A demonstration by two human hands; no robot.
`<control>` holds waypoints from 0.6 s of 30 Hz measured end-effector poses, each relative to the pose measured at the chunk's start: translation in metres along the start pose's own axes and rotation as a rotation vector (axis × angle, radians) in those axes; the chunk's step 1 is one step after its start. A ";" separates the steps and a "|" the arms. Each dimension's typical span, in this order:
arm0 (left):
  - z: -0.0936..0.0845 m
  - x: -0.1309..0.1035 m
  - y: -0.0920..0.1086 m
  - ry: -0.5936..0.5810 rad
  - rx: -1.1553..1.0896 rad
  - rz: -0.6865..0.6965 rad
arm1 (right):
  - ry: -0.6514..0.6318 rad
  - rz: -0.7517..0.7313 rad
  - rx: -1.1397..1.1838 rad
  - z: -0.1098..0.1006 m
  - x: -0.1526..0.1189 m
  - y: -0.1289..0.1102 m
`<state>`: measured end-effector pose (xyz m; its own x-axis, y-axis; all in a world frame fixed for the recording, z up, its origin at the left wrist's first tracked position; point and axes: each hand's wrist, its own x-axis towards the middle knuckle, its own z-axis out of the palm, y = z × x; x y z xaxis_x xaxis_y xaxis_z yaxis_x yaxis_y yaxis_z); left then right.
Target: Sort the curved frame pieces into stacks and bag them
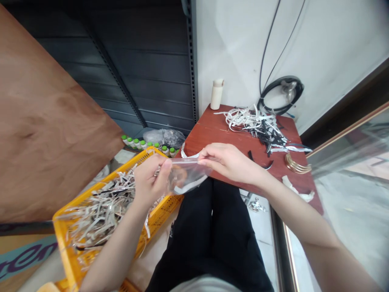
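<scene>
Between my hands a clear zip-top plastic bag [190, 176] is stretched along its top edge, above my lap. My left hand [152, 178] is closed on its left corner, thumb on top. Thumb and fingers of my right hand [223, 160] pinch the right end of the seal. Something white and curved shows in the lower part of the bag; I cannot make out what it is. Just behind the bag, a thin white curved strip [184, 151] lies at the table's near left edge.
At my left stands a yellow crate [100, 186] heaped with white and black strips. The reddish-brown table [200, 129] bears a pile of strips [243, 117], gold curved bands [296, 164] and a white cylinder [216, 95]. Green-capped bottles [136, 142] stand behind the crate. A black cable coil [267, 107] leans at the wall.
</scene>
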<state>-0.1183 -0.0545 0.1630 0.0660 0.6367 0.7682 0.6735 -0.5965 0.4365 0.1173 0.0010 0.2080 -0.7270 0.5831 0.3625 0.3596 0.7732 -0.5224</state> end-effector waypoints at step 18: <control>-0.014 -0.053 -0.018 0.130 -0.006 -0.198 | 0.199 0.020 0.126 0.023 -0.040 0.028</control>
<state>-0.1447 -0.0841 0.1213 -0.1629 0.6737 0.7208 0.6591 -0.4694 0.5876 0.1433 -0.0067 0.1612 -0.5859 0.6456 0.4897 0.2882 0.7308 -0.6187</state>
